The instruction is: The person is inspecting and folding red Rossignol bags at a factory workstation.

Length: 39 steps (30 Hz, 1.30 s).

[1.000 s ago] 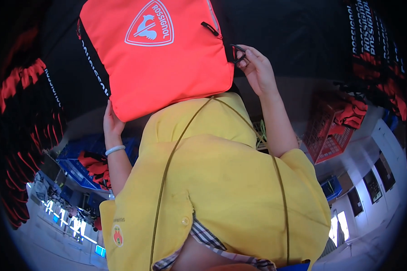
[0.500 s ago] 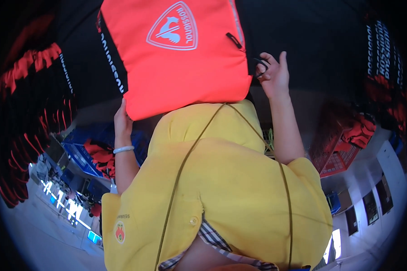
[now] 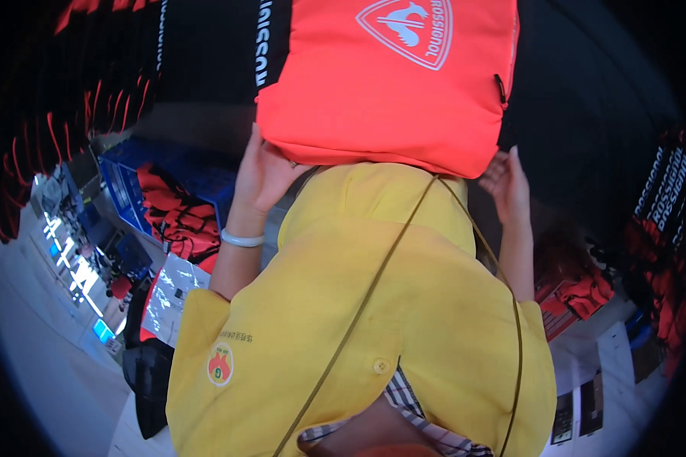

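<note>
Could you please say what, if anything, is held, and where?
The red bag: left hand at its bottom left corner; right hand at its bottom right, grip unclear.

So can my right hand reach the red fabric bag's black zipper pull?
Likely yes: your right hand is by the red fabric bag, on the same side as the black zipper pull, with nothing visible in between.

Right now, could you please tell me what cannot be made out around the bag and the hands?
- Bag: far end cut off by the head view's upper edge.
- Left hand: in the head view, the bag hides some fingers, so its grip is unclear.
- Right hand: fingertips too small in the head view to judge their hold.
- Blue crate: red-black pieces hide its floor in the head view.
</note>
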{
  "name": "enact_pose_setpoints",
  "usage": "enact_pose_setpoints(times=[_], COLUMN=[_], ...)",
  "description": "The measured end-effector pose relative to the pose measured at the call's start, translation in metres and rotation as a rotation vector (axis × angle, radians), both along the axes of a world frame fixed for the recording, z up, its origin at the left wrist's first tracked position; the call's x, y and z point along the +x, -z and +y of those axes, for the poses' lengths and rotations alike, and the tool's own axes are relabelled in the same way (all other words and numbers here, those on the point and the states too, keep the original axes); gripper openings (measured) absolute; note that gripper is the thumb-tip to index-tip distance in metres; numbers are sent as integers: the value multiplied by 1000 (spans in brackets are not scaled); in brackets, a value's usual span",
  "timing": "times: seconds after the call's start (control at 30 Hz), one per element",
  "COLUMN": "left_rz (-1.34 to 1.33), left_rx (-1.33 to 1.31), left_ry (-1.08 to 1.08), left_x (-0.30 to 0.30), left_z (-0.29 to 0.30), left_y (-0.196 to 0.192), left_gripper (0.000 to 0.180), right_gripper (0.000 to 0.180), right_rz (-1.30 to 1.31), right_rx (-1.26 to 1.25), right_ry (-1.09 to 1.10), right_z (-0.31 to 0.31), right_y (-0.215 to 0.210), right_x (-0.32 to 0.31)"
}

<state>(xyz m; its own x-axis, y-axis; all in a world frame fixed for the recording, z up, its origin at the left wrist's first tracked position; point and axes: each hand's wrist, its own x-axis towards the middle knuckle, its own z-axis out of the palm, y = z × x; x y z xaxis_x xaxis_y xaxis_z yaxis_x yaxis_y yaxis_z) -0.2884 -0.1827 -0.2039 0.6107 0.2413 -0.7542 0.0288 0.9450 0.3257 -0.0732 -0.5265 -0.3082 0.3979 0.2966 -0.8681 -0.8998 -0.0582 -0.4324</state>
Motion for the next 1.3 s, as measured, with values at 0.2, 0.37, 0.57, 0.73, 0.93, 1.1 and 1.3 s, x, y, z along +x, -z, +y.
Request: enact_pose_setpoints(times=[0.2, 0.37, 0.57, 0.73, 0.93, 1.1, 1.3], left_rz=[-146, 155, -51, -13, 259, 211, -91], left_rx=[389, 2198, 1829, 1596, 2106, 2122, 1756], left_ry=[165, 1444, 1562, 1724, 1369, 1169, 827], left_x=[30, 48, 76, 79, 40, 30, 62], left_z=[33, 80, 101, 92, 90, 120, 85], left_y=[-20, -38, -51, -39, 47, 72, -80], left_gripper=[44, 27, 14, 33, 41, 27, 21], right_gripper=[44, 47, 46, 54, 52, 51, 38], right_rz=[-106, -407, -838, -949, -1005, -1130, -1554], right_rx=[500, 667, 535, 460, 549, 479, -72], right_ry=[-31, 32, -208, -327, -362, -461, -892], right_z=[36, 61, 110, 136, 158, 168, 140], right_y=[-33, -58, -120, -140, -151, -151, -177], right_x=[-7, 42, 60, 52, 69, 77, 110])
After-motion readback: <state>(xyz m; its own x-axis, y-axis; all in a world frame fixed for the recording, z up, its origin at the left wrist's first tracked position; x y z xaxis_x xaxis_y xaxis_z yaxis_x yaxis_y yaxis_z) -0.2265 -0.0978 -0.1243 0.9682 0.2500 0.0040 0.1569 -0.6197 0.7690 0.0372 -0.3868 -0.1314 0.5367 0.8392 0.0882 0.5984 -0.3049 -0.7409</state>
